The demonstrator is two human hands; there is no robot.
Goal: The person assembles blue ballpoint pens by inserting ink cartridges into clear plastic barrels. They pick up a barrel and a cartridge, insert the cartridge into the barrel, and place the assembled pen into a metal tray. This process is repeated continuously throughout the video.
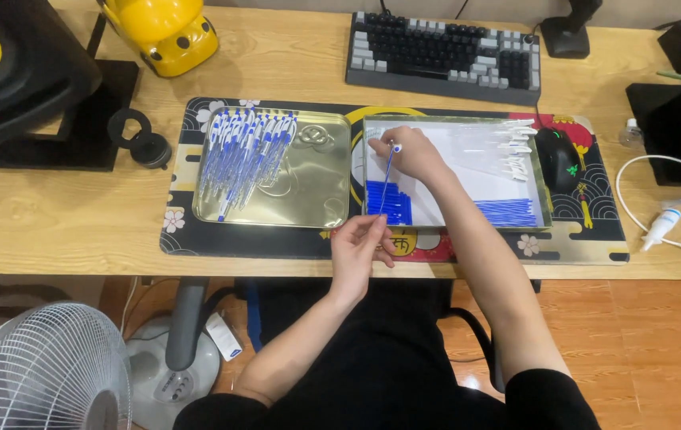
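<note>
My left hand (359, 243) pinches the lower end of a thin pen (387, 177) with a blue refill at the desk's front edge. At the pen's top end, my right hand (410, 151) has its fingers closed on the blue cap, over the right metal tray (549, 209). That tray holds a stack of blue caps (389, 203) at its left, blue refills (508, 212) at its right and clear barrels (488, 143) with white tips at the back. The left metal tray (317, 199) holds a heap of assembled blue and white pens (242, 151).
Both trays lie on a dark patterned desk mat (579, 239). A black mouse (557, 158) sits right of the trays, a keyboard (444, 56) behind them. A yellow toy (167, 33), a speaker (14, 64), white cables (651, 191) and a floor fan (42, 370) stand around.
</note>
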